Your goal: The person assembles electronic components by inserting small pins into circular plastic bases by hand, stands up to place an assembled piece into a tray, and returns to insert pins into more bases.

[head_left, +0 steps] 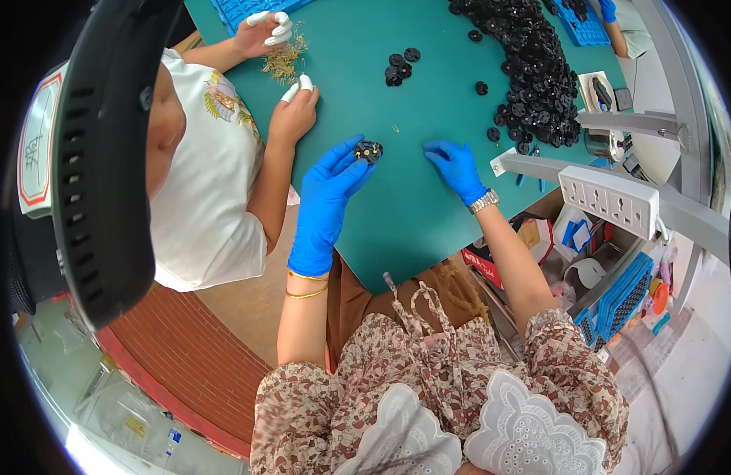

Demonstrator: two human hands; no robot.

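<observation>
My left hand (327,194), in a blue glove, pinches a small round black plastic part (369,152) with brass-coloured bits on its face. My right hand (458,171), also gloved in blue, is at the green tabletop (429,237) with its fingers stretched out toward the left and nothing visible in them. Between and beyond my hands lies a tiny brass-coloured piece (395,128). Farther off sits a small cluster of black round parts (399,70).
A big heap of black parts (540,87) covers the far right. At left a co-worker's hands (293,115), with white finger covers, are by a pile of thin brass pins (282,63). A grey metal frame with a white power strip (609,199) stands close on the right.
</observation>
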